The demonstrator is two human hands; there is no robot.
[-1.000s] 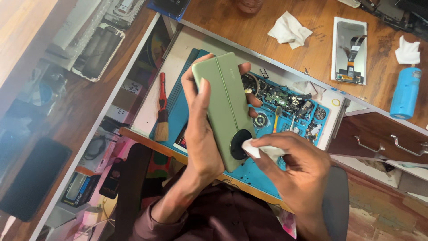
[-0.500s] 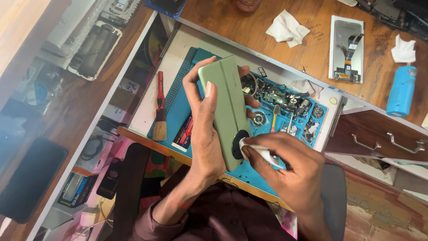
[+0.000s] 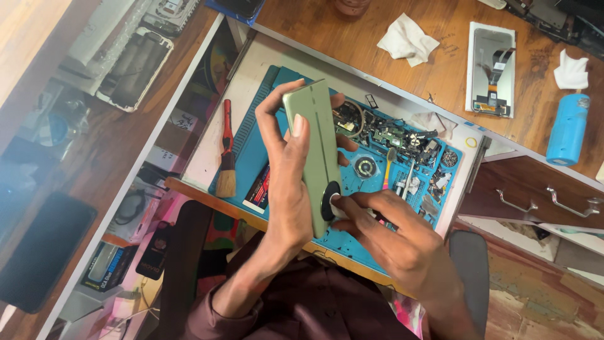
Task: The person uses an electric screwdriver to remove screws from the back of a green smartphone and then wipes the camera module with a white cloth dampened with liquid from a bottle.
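My left hand grips a pale green phone by its edges, tilted almost edge-on above the blue work mat. The phone's round black camera ring faces right. My right hand presses its fingertips against that ring, with a bit of white cloth or wipe under the fingers. Small phone parts and a circuit board lie on the mat just behind the phone.
A red-handled brush lies on the mat's left. On the wooden bench are a white tissue, a phone display with flex cable, a blue cylinder and a phone frame. An open drawer sits at right.
The phone has turned more edge-on and shifted slightly right. My right hand's fingers have moved onto the camera ring, covering most of the white wipe.
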